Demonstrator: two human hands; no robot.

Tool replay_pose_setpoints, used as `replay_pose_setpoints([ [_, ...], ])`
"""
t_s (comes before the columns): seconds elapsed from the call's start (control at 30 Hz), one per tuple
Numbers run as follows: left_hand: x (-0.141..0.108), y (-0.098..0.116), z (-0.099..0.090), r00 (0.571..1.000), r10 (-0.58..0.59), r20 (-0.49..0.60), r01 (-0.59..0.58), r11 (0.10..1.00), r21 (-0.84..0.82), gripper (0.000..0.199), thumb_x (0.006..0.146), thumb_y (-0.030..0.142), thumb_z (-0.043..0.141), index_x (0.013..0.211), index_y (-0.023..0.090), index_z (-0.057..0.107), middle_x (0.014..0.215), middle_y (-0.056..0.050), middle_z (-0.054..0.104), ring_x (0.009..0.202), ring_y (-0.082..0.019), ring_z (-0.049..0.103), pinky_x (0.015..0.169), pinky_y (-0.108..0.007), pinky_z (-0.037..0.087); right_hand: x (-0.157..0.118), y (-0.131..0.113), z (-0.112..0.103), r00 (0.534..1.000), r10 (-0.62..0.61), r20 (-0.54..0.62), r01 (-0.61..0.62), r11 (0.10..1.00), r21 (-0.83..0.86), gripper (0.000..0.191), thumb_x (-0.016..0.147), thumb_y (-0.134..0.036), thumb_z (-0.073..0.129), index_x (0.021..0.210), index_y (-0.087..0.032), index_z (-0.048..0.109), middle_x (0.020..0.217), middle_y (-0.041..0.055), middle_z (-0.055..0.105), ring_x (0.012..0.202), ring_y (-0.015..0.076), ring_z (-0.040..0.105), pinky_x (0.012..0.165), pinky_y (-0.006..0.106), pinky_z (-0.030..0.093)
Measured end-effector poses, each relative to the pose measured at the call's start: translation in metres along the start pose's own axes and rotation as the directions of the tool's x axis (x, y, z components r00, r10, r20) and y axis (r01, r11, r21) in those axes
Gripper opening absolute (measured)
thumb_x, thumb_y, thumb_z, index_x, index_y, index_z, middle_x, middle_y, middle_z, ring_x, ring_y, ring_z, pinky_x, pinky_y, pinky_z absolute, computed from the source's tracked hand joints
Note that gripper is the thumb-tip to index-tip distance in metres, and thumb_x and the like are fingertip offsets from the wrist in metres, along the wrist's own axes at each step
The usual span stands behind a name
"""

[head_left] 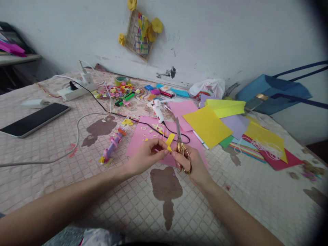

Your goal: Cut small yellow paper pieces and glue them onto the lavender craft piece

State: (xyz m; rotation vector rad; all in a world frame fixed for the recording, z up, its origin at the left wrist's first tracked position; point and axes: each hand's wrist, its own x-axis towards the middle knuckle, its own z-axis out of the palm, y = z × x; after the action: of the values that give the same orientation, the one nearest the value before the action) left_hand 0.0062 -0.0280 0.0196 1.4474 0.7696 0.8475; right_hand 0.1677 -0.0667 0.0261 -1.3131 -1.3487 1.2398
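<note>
A small yellow paper strip (170, 139) is pinched between the fingertips of my left hand (150, 153), and it stands up above them. My right hand (192, 165) is closed around gold-handled scissors (179, 138), whose blades point away from me and look shut. Its thumb and finger also meet the lower end of the strip. Under both hands lies a pink sheet (138, 136) with paper scraps on it. Left of the sheet is a purple paper roll (113, 145) decorated with pink, orange and yellow bits.
A white glue gun (157, 110) with a black cord lies beyond my hands. Coloured sheets (207, 125) spread to the right, near a blue bag (273, 94). A phone (36, 118), a power strip (77, 89) and cables occupy the left. Paper cut-outs (115, 91) are heaped behind.
</note>
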Motion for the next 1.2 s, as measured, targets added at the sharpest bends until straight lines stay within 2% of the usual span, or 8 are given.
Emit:
replay_pose_setpoints([
  [0.17, 0.001, 0.0, -0.002, 0.998, -0.039, 0.05, 0.04, 0.999, -0.027, 0.02, 0.074, 0.031, 0.064, 0.076, 0.012, 0.058, 0.069, -0.002, 0.057, 0.062, -0.01, 0.051, 0.057, -0.022, 0.041, -0.001, -0.006, -0.002, 0.998, 0.015, 0.056, -0.01, 0.997, -0.078, 0.011, 0.077, -0.026, 0.054, 0.072, -0.018, 0.05, 0.046, -0.008, 0.042, 0.041, 0.0074, 0.038, 0.04, 0.02, 0.029],
  [0.37, 0.002, 0.0, -0.006, 0.995, -0.099, 0.03, 0.102, 0.982, -0.162, 0.019, 0.075, 0.028, 0.065, 0.073, 0.012, 0.056, 0.068, -0.001, 0.059, 0.063, -0.01, 0.056, 0.063, -0.024, 0.045, -0.001, -0.004, -0.001, 1.0, 0.023, 0.018, -0.022, 0.996, -0.082, 0.02, 0.08, -0.035, 0.055, 0.071, -0.018, 0.049, 0.046, -0.0078, 0.042, 0.04, 0.0071, 0.038, 0.039, 0.019, 0.028],
  [0.53, 0.003, 0.005, -0.011, 0.998, -0.05, -0.043, 0.038, 0.97, -0.239, 0.015, 0.079, 0.025, 0.062, 0.077, 0.012, 0.055, 0.075, -0.003, 0.063, 0.07, -0.01, 0.06, 0.068, -0.025, 0.047, -0.005, 0.001, -0.001, 0.993, 0.055, 0.107, -0.06, 0.997, 0.044, 0.034, 0.086, -0.049, 0.045, 0.073, -0.018, 0.05, 0.046, -0.0078, 0.039, 0.038, 0.007, 0.035, 0.039, 0.02, 0.028],
  [0.7, 0.004, 0.007, -0.013, 0.99, -0.004, -0.138, -0.035, 0.959, -0.282, 0.013, 0.079, 0.022, 0.062, 0.077, 0.013, 0.053, 0.08, -0.004, 0.065, 0.074, -0.011, 0.062, 0.072, -0.026, 0.049, -0.013, 0.0, 0.001, 0.98, 0.074, 0.187, -0.073, 0.997, -0.012, 0.038, 0.084, -0.052, 0.048, 0.07, -0.017, 0.048, 0.045, -0.008, 0.037, 0.039, 0.0073, 0.035, 0.04, 0.02, 0.028],
  [0.87, 0.004, 0.008, -0.014, 0.982, -0.005, -0.187, -0.057, 0.944, -0.325, 0.013, 0.079, 0.022, 0.063, 0.077, 0.013, 0.053, 0.075, -0.002, 0.064, 0.072, -0.011, 0.062, 0.072, -0.026, 0.049, -0.013, 0.001, 0.003, 0.983, 0.051, 0.177, -0.034, 0.994, -0.099, 0.04, 0.083, -0.054, 0.048, 0.067, -0.018, 0.046, 0.047, -0.0075, 0.036, 0.042, 0.008, 0.033, 0.041, 0.022, 0.027],
  [1.2, 0.005, 0.001, -0.012, 0.98, -0.036, -0.194, -0.049, 0.909, -0.414, 0.016, 0.076, 0.023, 0.065, 0.077, 0.014, 0.052, 0.076, -0.002, 0.065, 0.072, -0.011, 0.062, 0.074, -0.028, 0.049, -0.012, 0.004, 0.003, 0.988, 0.034, 0.149, -0.005, 0.982, -0.19, 0.038, 0.083, -0.052, 0.049, 0.064, -0.019, 0.042, 0.049, -0.0065, 0.037, 0.043, 0.0087, 0.036, 0.041, 0.022, 0.027],
])
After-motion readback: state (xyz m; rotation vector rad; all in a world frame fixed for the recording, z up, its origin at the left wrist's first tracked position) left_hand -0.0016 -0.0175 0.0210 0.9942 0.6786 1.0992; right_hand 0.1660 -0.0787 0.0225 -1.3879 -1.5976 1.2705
